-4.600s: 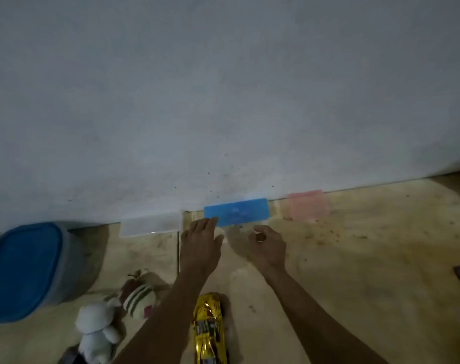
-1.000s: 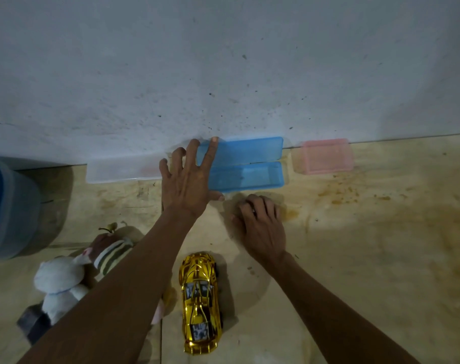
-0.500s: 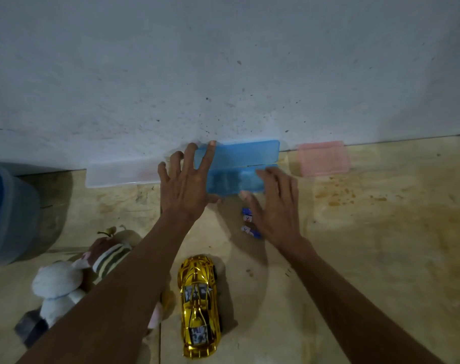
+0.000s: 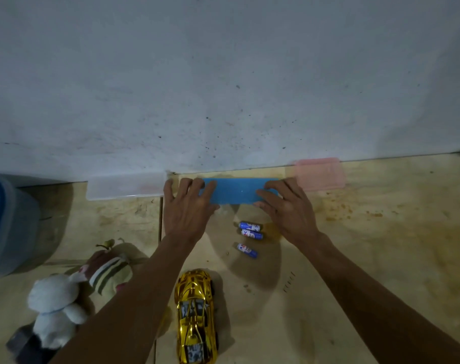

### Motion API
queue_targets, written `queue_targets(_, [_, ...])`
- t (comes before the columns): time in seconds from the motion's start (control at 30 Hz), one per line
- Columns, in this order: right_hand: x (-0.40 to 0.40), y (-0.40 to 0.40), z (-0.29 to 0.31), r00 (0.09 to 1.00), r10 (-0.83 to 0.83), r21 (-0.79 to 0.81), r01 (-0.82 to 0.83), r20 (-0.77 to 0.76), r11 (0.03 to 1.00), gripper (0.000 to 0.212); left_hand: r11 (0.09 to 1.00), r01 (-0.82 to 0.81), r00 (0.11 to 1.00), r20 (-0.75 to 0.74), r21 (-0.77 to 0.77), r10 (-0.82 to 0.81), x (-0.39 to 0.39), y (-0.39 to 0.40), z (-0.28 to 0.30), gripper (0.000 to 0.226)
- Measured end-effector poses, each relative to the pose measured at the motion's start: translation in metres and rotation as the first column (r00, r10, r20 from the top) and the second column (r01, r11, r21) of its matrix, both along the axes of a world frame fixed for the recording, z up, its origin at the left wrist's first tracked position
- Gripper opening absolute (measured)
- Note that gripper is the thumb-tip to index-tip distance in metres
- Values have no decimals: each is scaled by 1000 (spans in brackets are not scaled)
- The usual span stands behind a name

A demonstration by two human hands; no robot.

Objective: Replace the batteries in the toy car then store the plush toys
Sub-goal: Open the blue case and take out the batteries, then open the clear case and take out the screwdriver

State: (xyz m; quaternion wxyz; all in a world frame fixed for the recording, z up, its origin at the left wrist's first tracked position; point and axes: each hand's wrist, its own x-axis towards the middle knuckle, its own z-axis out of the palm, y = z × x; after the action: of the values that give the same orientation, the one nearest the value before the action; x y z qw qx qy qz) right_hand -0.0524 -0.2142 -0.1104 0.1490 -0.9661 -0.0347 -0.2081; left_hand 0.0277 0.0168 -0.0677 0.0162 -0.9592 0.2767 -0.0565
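Note:
A flat blue plastic case lies shut on the floor against the wall. My left hand presses its left end with straight fingers, and my right hand presses its right end the same way. Three blue-and-white batteries lie loose on the floor just in front of the case, between my wrists. The gold toy car stands nearer to me, nose toward the wall. A white plush toy and a striped plush toy lie at the lower left, partly behind my left forearm.
A clear plastic case sits left of the blue one and a pink case to its right, all along the white wall. A large tub with a blue lid stands at the far left. A dark object lies under the white plush.
The blue case's lid, open a second ago, now lies shut under both hands. My right hand left the floor and moved onto the case, uncovering the batteries.

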Motion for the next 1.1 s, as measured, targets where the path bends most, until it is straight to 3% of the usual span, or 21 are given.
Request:
queue_targets(0.27, [26, 2, -6, 996, -85, -87, 85, 5, 993, 29, 1000, -24, 1000, -8, 17, 24, 20, -8, -4, 50])
queue_targets(0.6, [28, 7, -6, 991, -123, -73, 119, -56, 990, 36, 997, -68, 995, -72, 21, 69, 19, -11, -12, 46])
queue_targets(0.73, [26, 17, 7, 972, -185, -104, 171, -143, 980, 28, 989, -129, 973, -181, 71, 140, 14, -14, -2, 50])
queue_targets(0.87, [27, 35, 21, 928, -282, -154, 250, -245, 956, 34, 988, -144, 932, -328, 61, 156, 8, -10, 12, 59])
queue_targets(0.97, [26, 59, 31, 903, -314, -5, 327, -292, 945, 34, 989, -147, 914, -385, -12, 131, 3, 14, 21, 60])
queue_targets(1.1, [27, 127, 39, 904, -251, 404, 385, -345, 830, 22, 951, -282, 905, -365, -125, 220, 2, 73, 33, 50])
